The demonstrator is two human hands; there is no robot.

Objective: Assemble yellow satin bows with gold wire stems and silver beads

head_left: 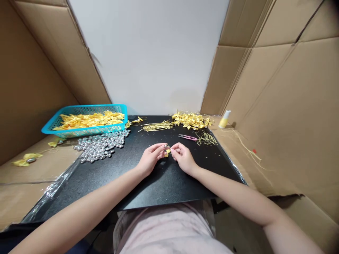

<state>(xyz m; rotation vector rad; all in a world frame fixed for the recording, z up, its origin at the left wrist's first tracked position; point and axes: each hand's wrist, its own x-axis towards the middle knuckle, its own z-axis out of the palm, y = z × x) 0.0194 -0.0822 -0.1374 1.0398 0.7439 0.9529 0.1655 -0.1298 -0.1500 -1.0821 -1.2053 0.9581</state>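
Observation:
Over the middle of the black table, both my hands are closed close together around one small piece. My left hand [150, 158] pinches a silver bead [166, 146] between thumb and fingertips. Just below the bead hangs a yellow ribbon bow [167, 153], partly hidden by fingers. The fingertips of my right hand [184, 160] are pressed together at the bow's right side, on what looks like a thin yellow tie; its exact shape is too small to make out.
A blue basket [87, 132] of yellow bows stands back left, with loose silver beads [99, 145] before it. Gold wire ties [156, 126], finished bows [191, 120], pink thread snips [188, 137], tie scraps [207, 138] and a thread cone [224, 119] lie farther right. Cardboard walls [286, 106] flank the table.

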